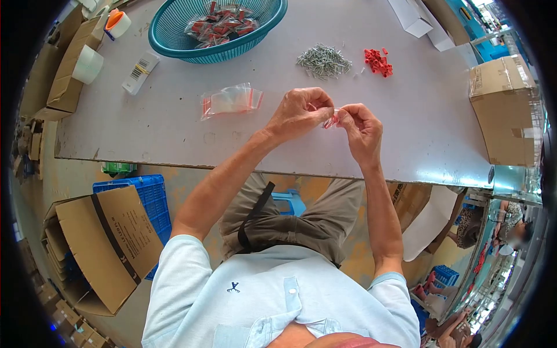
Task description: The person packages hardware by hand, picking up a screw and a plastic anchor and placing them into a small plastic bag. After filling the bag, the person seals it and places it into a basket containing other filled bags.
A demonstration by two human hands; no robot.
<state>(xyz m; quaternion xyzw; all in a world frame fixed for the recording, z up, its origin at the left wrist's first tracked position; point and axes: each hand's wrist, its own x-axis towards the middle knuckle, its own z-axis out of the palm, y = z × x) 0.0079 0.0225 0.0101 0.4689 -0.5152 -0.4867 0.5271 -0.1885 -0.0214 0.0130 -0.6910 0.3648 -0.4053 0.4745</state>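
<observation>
Between my two hands is a small clear plastic bag (331,120) with red showing on it, held just above the table. My left hand (301,111) pinches one side of it, fingers closed. My right hand (363,129) has the other side between thumb and fingers. Whether anything lies inside the bag is hidden by the fingers. Left of my left hand is a pile of clear zip bags (232,101) with red strips. Beyond the hands lie a heap of silver screws (324,61) and a heap of small red plastic pieces (379,62).
A teal basket (203,58) holding several filled bags (223,26) stands at the back. Tape rolls (88,64) and a white labelled packet (140,72) lie left. A cardboard box (503,110) bounds the right end. The table's front edge runs before my lap.
</observation>
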